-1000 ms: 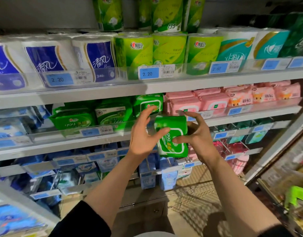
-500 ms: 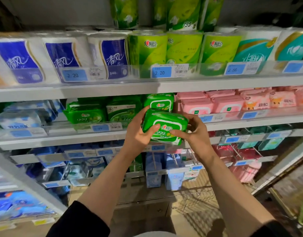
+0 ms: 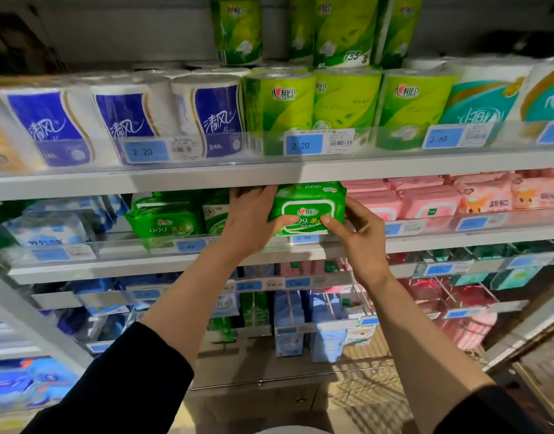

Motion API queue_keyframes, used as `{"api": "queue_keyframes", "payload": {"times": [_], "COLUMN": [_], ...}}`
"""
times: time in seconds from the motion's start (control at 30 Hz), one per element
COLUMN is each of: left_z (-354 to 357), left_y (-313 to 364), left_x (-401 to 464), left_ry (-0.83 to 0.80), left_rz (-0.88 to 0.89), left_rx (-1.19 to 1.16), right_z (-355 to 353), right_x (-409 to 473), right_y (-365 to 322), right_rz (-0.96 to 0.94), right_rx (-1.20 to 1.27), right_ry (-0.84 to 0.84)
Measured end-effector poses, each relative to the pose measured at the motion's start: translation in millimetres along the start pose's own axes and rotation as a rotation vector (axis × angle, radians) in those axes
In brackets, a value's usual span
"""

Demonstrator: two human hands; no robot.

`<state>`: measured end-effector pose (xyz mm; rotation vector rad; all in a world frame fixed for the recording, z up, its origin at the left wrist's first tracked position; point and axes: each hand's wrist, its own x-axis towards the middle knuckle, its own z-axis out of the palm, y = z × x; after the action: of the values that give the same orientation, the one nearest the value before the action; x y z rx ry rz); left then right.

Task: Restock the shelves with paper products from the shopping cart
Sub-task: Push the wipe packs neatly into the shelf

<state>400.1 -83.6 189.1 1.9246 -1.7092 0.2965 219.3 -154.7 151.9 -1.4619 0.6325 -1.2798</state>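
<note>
1. Now, both hands are raised to the second shelf [image 3: 425,242], holding one green wipes pack [image 3: 310,208] between them at the shelf's front edge.
2. Left hand [image 3: 249,220]: thumb curled onto the pack's front face, remaining fingers reaching along the pack's left side into the shelf; their tips are hidden under the upper shelf board [image 3: 206,180].
3. Right hand [image 3: 361,236]: thumb pressed on the lower front of the pack, fingers wrapped round its right end. Grip is closed on the pack on both sides.
4. Pack position: label facing outward, tilted slightly, above the price tag [image 3: 305,238] marked 5.90. It sits just over another green pack [image 3: 313,186] behind it; whether its base rests on the shelf cannot be told.
5. Neighbours: more green packs [image 3: 163,219] to the left, touching or nearly touching the left hand; pink packs [image 3: 425,200] directly to the right.
6. Upper shelf carries blue-label paper rolls [image 3: 125,120], green rolls [image 3: 344,101] and teal rolls [image 3: 482,98].
7. Lower racks hold blue boxes [image 3: 289,324] and pink items [image 3: 463,324], partly blurred.
8. Black sleeves [image 3: 138,371] cover both forearms up to mid-arm.
</note>
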Motion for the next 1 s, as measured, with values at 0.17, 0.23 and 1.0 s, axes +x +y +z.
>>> {"api": "queue_keyframes", "payload": {"times": [0.17,0.23,1.0], "left_z": [-0.4,2.3,29.7], "left_y": [-1.3,-1.1,1.2], "left_x": [9.6,11.7,19.5], "left_ry": [0.012,0.04,-0.149], "left_rz": [0.02,-0.018,-0.03], "left_rx": [0.134,0.088,0.308], "right_z": [5.8,4.8,-21.7], "right_x": [6.4,9.1,16.0], "right_y": [1.0,-2.7,34.4], "right_rz": [-0.028,-0.039,-0.248], "right_rx": [-0.002,-0.002,-0.891], "right_ry": [0.05,0.099,0.249]}}
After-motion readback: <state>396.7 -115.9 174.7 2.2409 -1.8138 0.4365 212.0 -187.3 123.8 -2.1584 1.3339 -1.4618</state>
